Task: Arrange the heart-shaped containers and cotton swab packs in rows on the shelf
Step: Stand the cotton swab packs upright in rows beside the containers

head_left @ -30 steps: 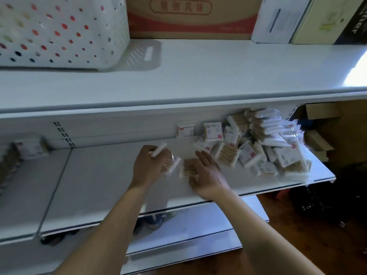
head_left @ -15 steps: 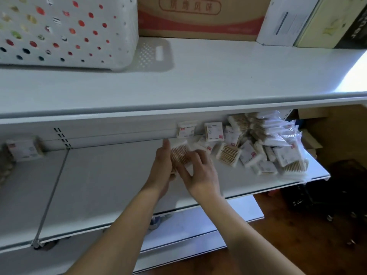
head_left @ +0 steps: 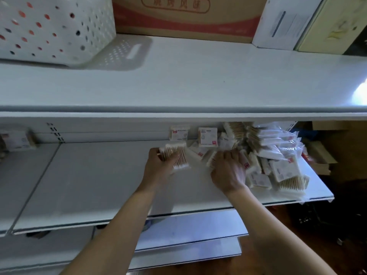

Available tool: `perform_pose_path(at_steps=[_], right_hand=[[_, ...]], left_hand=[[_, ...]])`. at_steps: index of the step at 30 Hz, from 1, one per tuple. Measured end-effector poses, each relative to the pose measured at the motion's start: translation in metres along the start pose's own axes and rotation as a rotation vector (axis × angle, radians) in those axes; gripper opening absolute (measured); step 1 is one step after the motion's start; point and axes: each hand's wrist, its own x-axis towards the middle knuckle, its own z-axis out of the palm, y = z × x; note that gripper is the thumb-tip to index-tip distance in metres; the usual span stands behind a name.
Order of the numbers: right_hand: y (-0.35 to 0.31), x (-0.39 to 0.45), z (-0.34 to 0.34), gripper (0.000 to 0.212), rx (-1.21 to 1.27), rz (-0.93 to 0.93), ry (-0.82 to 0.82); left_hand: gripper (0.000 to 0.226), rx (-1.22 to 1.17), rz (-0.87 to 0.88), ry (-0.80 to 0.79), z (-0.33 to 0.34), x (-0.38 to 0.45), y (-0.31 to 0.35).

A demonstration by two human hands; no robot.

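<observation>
The two bare arms reach up from the bottom of the view to the flat white metal shelf point(head_left: 95, 181).

The left hand point(head_left: 159, 167) holds a clear plastic pack of wooden cotton swabs point(head_left: 176, 156). Its grip is closed around the pack's left end, with the fingers curled on it. The pack sits low over the shelf, just left of the big messy pile of swab packs point(head_left: 274, 161).

The right hand point(head_left: 228, 171) is on the near edge of that pile. It is blurry. Its fingers look bent down onto a pack, but I cannot tell if its grip is closed on one or just touching.

To do this step well, I think the left hand should stand its pack up at the back, beside the two white packs point(head_left: 193, 133) that stand against the back wall, so the row goes on straight. The packs are soft and slippery, so a gentle squeeze is best. The pile could slide if a pack is pulled out too fast.

Up top, farther away, are a white plastic basket with round holes point(head_left: 53, 28) and a brown cardboard box with red print point(head_left: 186, 18). I see no heart-shaped containers.
</observation>
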Motion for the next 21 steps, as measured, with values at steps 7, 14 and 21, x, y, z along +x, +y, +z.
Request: perform_pose_path(at_steps=[7, 14, 21], right_hand=[[-0.006, -0.011, -0.021, 0.042, 0.627, -0.226, 0.330], [-0.059, -0.028, -0.019, 0.048, 0.764, -0.417, 0.367], [-0.088, -0.040, -0.015, 0.062, 0.826, -0.595, 0.216]], left_hand=[[0.043, -0.088, -0.051, 0.105, 0.019, -0.008, 0.006], [0.035, -0.447, -0.114, 0.075, 0.017, -0.034, 0.024], [0.050, -0.388, -0.099, 0.214, -0.028, -0.036, 0.011]])
